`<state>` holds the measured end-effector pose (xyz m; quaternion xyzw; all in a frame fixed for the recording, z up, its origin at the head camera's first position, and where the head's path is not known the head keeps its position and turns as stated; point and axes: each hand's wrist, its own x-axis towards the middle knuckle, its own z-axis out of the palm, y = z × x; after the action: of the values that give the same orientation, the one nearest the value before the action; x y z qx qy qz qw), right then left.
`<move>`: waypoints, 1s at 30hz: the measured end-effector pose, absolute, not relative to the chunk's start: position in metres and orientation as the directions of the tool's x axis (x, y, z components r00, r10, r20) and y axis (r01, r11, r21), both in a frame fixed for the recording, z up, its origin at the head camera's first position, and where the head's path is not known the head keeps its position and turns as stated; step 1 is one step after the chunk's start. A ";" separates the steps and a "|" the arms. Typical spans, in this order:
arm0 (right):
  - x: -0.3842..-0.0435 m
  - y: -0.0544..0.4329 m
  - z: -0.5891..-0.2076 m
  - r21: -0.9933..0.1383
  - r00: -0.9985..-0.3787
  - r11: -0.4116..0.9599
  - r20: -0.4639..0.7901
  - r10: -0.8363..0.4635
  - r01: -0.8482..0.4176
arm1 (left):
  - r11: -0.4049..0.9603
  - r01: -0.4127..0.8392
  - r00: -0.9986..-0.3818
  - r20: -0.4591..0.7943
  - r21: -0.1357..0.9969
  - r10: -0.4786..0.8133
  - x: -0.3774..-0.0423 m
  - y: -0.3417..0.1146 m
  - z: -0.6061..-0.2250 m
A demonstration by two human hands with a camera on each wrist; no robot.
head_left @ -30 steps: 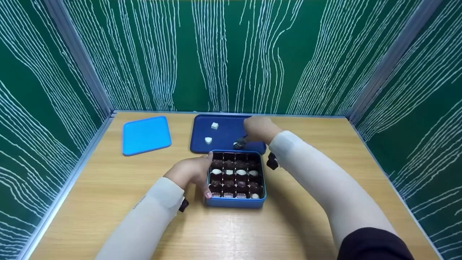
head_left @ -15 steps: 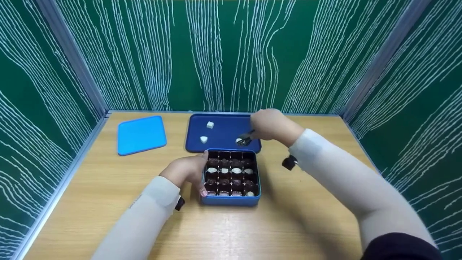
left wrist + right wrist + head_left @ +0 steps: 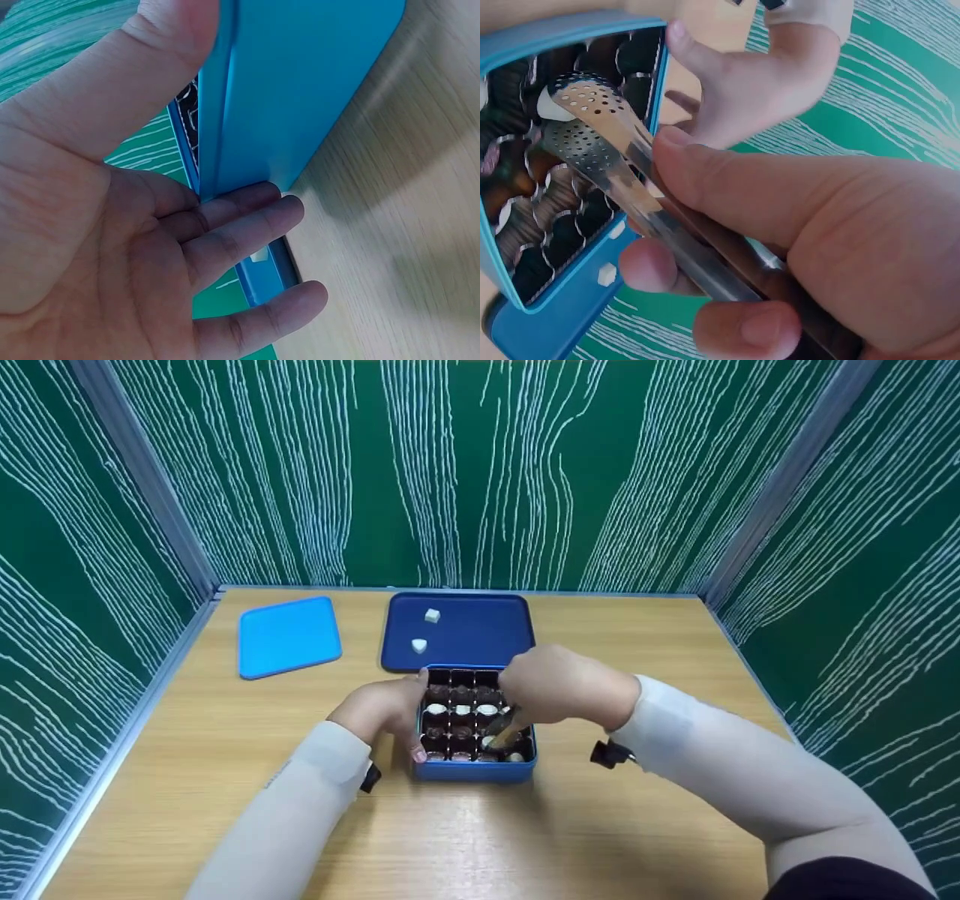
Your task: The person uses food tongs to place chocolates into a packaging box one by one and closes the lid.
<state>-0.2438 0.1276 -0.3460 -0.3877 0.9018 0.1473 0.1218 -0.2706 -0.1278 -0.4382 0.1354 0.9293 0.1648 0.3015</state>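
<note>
A blue box (image 3: 474, 771) with a dark divided insert stands upright on the table, holding brown and white chocolates in rows. My left hand (image 3: 382, 706) lies along its left side, thumb at the near corner; in the left wrist view the other fingers (image 3: 247, 232) are extended beside the box wall. My right hand (image 3: 559, 686) grips metal tongs (image 3: 592, 154) with perforated ends, low over the right part of the insert. At the tong tips is a white chocolate (image 3: 553, 107), inside the box outline. My right hand hides the box's far right corner.
Behind the box lies a dark blue tray (image 3: 480, 622) bearing a square white chocolate (image 3: 432, 616) and a rounded white chocolate (image 3: 419, 646). A light blue lid-like tray (image 3: 289, 637) lies at the back left. Green patterned panels (image 3: 420, 472) enclose the table.
My right hand has brought the tongs from the dark blue tray toward me over the box, and the white chocolate from the tray's near right has gone with them. My left hand stays at the box.
</note>
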 end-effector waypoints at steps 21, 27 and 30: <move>-0.230 0.089 -0.380 0.388 -0.683 0.562 -0.398 -0.613 -0.731 | 0.906 0.140 -0.787 -0.510 0.399 0.346 -0.269 -0.127 -0.437; -0.234 0.100 -0.358 0.265 -0.693 0.646 -0.382 -0.612 -0.716 | 0.908 0.147 -0.788 -0.509 0.394 0.348 -0.270 -0.130 -0.438; -0.236 0.105 -0.345 0.244 -0.707 0.669 -0.357 -0.611 -0.702 | 0.906 0.150 -0.784 -0.511 0.395 0.352 -0.270 -0.131 -0.438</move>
<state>-0.2363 0.1048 -0.3453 -0.3626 0.9052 0.1842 0.1234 -0.2702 -0.1307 -0.4377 0.1352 0.9292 0.1688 0.2996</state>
